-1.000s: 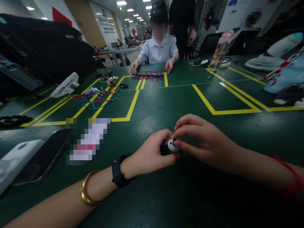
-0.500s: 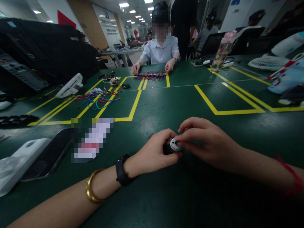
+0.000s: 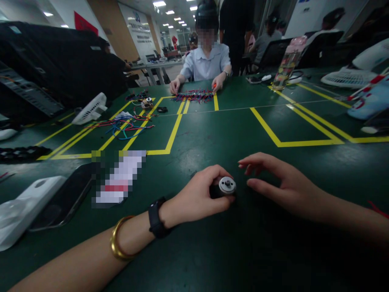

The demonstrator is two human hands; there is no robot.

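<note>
A small round motor (image 3: pixel 227 185) with a silver end face, a short central shaft and dark holes stands out from the grip of my left hand (image 3: pixel 204 192). My thumb and fingers wrap around its body, and the lower part of it is hidden. To the right of the motor, my right hand (image 3: pixel 276 184) is held above the green table with thumb and fingers apart. It touches nothing, and a gap separates its fingertips from the motor's face.
On the left lie a dark phone (image 3: pixel 65 196), a white device (image 3: pixel 28 209) and a blurred paper slip (image 3: pixel 123 178). Farther off are colored wires (image 3: pixel 123 127) and a white fan (image 3: pixel 90 109). Opposite, a person (image 3: pixel 206 63) handles a wire bundle (image 3: pixel 194 95). A bottle (image 3: pixel 287 65) stands back right.
My right hand has let go of the motor's shaft and drawn back to the right, its fingers spreading. My left hand keeps its hold on the motor in nearly the same spot.
</note>
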